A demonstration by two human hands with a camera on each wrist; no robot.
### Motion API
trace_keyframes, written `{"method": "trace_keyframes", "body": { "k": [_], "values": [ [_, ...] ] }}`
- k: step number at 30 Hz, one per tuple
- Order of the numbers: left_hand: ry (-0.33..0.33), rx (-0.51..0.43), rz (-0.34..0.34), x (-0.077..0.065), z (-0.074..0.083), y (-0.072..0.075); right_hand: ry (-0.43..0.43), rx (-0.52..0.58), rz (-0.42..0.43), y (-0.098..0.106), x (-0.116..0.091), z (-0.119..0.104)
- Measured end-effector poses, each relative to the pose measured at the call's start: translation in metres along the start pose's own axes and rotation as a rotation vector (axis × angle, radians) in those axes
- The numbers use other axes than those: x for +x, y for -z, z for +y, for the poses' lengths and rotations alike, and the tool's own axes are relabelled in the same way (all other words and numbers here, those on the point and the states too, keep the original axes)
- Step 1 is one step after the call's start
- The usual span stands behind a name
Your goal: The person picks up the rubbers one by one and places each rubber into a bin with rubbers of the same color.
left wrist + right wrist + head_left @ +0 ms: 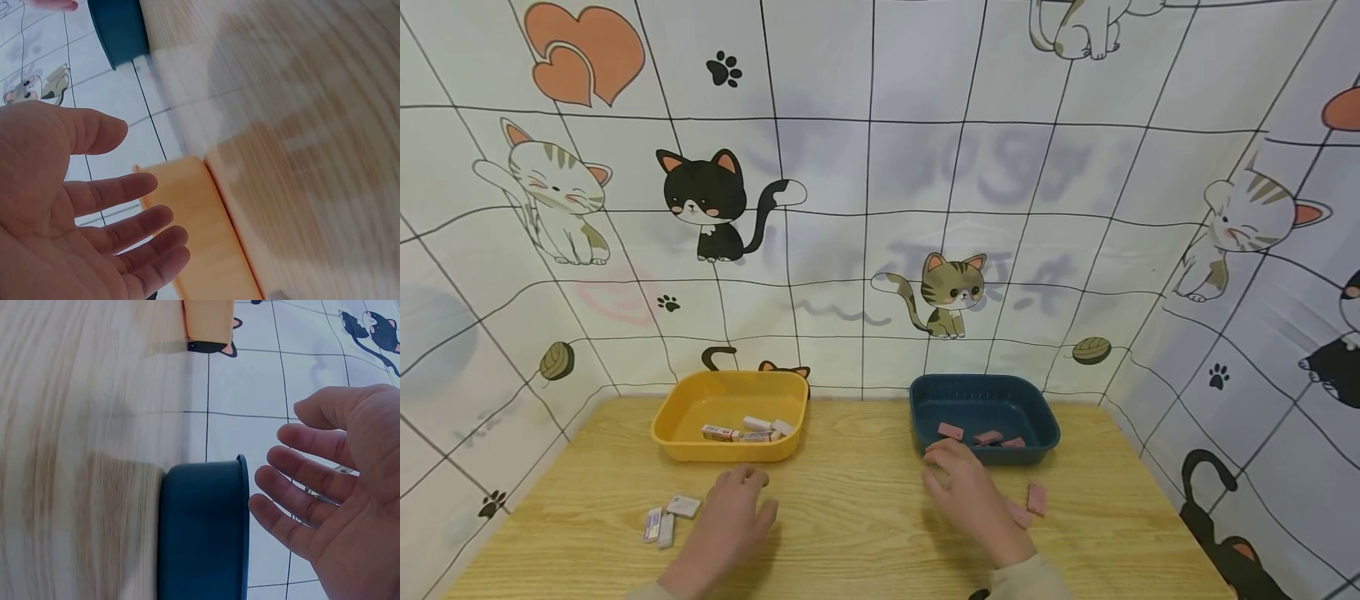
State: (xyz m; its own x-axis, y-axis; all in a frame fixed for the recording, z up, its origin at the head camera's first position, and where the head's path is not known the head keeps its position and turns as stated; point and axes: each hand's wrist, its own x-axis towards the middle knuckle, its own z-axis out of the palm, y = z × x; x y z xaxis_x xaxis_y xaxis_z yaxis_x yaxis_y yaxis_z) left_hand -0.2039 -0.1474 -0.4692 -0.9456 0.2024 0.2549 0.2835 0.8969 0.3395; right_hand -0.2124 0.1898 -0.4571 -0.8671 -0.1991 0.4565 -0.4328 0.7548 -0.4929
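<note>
My left hand (730, 512) hovers in front of the yellow bin (730, 452), fingers spread and loosely bent, holding nothing. Inside that bin lie several small white eraser-like blocks (720, 433), some with printed sleeves. Three similar white blocks (683, 506) rest on the table left of this hand. Near the front edge of the dark blue bin (1022, 457) is my right hand (966, 496), relaxed and empty in the right wrist view. Three pink blocks (951, 431) show in the blue bin. Two more pink blocks (1037, 499) lie beside the right hand, one partly hidden by it.
Both bins stand at the back of the wood-grain table (857, 517), apart from each other. Behind and at the sides hangs a white sheet (827, 250) with grid lines and printed cats. A small dark thing (979, 594) shows at the bottom edge by the right sleeve.
</note>
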Motion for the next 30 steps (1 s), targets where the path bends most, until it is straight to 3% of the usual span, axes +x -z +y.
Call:
{"method": "trace_keyframes", "body": {
  "k": [5,15,25,30],
  "values": [
    [-0.008,0.027,0.016,-0.003,-0.012,0.007,-0.005,0.001,-0.059,-0.004,-0.001,-0.007],
    [-0.005,0.088,0.025,-0.008,-0.036,0.017,0.112,-0.021,-0.117,-0.018,-0.007,-0.021],
    [0.032,0.117,0.027,-0.011,-0.059,0.019,0.198,-0.021,-0.110,-0.028,-0.008,-0.030],
    [0.049,0.142,-0.014,-0.012,-0.070,0.023,0.240,0.003,-0.093,-0.033,-0.010,-0.033]
  ]
}}
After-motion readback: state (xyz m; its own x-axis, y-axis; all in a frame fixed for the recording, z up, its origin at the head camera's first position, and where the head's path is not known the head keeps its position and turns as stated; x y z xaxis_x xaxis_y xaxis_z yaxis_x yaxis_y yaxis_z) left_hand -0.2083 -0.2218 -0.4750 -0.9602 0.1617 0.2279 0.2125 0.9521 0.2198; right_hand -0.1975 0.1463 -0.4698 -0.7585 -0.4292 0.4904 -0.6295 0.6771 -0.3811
